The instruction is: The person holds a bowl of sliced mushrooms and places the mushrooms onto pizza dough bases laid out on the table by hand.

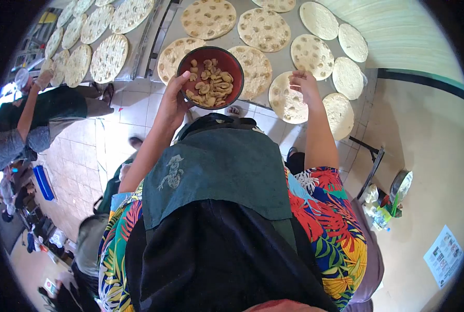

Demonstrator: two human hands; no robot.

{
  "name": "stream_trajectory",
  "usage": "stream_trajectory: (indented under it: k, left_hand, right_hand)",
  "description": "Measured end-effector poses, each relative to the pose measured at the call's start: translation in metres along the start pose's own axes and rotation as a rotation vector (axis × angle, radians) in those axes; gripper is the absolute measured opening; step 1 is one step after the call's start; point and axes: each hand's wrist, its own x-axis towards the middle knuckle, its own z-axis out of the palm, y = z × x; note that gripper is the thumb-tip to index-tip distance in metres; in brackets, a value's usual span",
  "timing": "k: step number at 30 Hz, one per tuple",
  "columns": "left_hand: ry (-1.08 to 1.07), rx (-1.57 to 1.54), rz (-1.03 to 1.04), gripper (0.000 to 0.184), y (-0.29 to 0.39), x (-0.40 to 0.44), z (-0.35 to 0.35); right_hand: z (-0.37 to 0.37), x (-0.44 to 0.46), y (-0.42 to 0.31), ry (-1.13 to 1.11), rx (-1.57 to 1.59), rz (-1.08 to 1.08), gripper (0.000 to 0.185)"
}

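Observation:
My left hand (pixel 176 101) grips the rim of a round bowl (pixel 235 63), dark outside and red inside. Sliced mushrooms (pixel 217 88) lie in it. The bowl is held over the near edge of the table, partly covering two round dough bases. My right hand (pixel 306 87) hovers at the upper right of a dough base (pixel 283 101) with brownish slices on its surface. Its fingers are bent and drawn together; whatever is between them is too small to make out. Beside it lies a paler dough base (pixel 338 117) with few or no slices visible.
Several more dough bases (pixel 263 29) cover the metal table (pixel 232 39), many dotted with slices. Another table (pixel 133 57) at the left holds more bases. A co-worker's gloved hand (pixel 44 78) reaches over them. Bottles and bags (pixel 382 213) stand at the right.

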Motion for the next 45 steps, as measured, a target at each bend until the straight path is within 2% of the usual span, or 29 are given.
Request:
stream_trajectory:
  k: [6, 8, 11, 14, 17, 19, 20, 21, 23, 24, 26, 28, 34, 37, 42, 44, 45]
  left_hand:
    - [0.015, -0.015, 0.02, 0.052, -0.015, -0.005, -0.001]
    - [0.009, -0.032, 0.027, 0.068, -0.02, -0.004, -0.005]
    - [0.032, -0.045, 0.039, 0.068, -0.017, -0.013, 0.005]
    - [0.052, -0.053, 0.033, 0.068, -0.02, -0.014, 0.006]
    - [0.038, -0.049, 0.04, 0.067, -0.025, -0.013, 0.007]
    - [0.035, -0.061, 0.043, 0.067, -0.027, -0.013, 0.009]
    - [0.031, -0.069, 0.045, 0.066, -0.028, -0.014, 0.01]
    - [0.033, -0.072, 0.046, 0.066, -0.028, -0.014, 0.011]
    - [0.01, -0.057, 0.057, 0.052, -0.03, -0.014, 0.013]
    - [0.013, -0.06, 0.058, 0.052, -0.029, -0.016, 0.015]
    - [0.018, -0.048, 0.073, 0.053, -0.029, -0.019, 0.02]
    - [0.022, -0.046, 0.074, 0.053, -0.029, -0.021, 0.021]
    - [0.027, -0.05, 0.053, 0.056, -0.031, -0.026, 0.019]
    - [0.012, -0.048, 0.086, 0.058, -0.024, -0.037, 0.031]
    - [-0.014, -0.045, 0.111, 0.063, -0.024, -0.034, 0.031]
    - [-0.045, -0.029, 0.136, 0.063, -0.026, -0.03, 0.03]
    - [-0.051, -0.023, 0.128, 0.063, -0.026, -0.03, 0.03]
  right_hand:
    - [-0.003, 0.022, 0.006, -0.057, 0.01, -0.021, 0.022]
    - [-0.003, 0.025, 0.001, -0.073, 0.006, 0.0, 0.022]
    - [-0.008, 0.025, -0.014, 0.002, -0.032, 0.031, 0.023]
    - [-0.018, 0.025, -0.024, 0.051, 0.099, 0.02, 0.021]
    - [-0.028, 0.03, -0.026, 0.106, -0.028, -0.095, 0.021]
    - [-0.028, 0.03, -0.027, 0.116, -0.321, -0.235, 0.021]
    - [-0.026, 0.029, -0.025, 0.114, -0.324, -0.236, 0.021]
    - [-0.024, 0.031, -0.019, 0.077, -0.453, -0.301, 0.019]
    - [-0.018, 0.035, -0.006, 0.005, -0.637, -0.366, 0.014]
    - [-0.012, 0.033, -0.002, 0.002, -0.639, -0.367, 0.014]
    - [0.0, 0.028, 0.005, -0.074, -0.912, -0.519, 0.012]
    - [0.007, 0.031, 0.013, -0.103, -0.952, -0.478, 0.012]
    - [0.018, 0.033, 0.026, -0.118, -1.163, -0.606, 0.012]
    - [0.022, 0.021, 0.025, 0.016, -1.326, -0.789, 0.009]
    - [0.047, -0.004, -0.017, 0.151, -1.049, -0.799, 0.009]
    - [0.075, -0.047, -0.066, 0.134, -0.652, -0.878, 0.011]
    - [0.089, -0.069, -0.084, 0.08, -0.561, -0.927, 0.011]
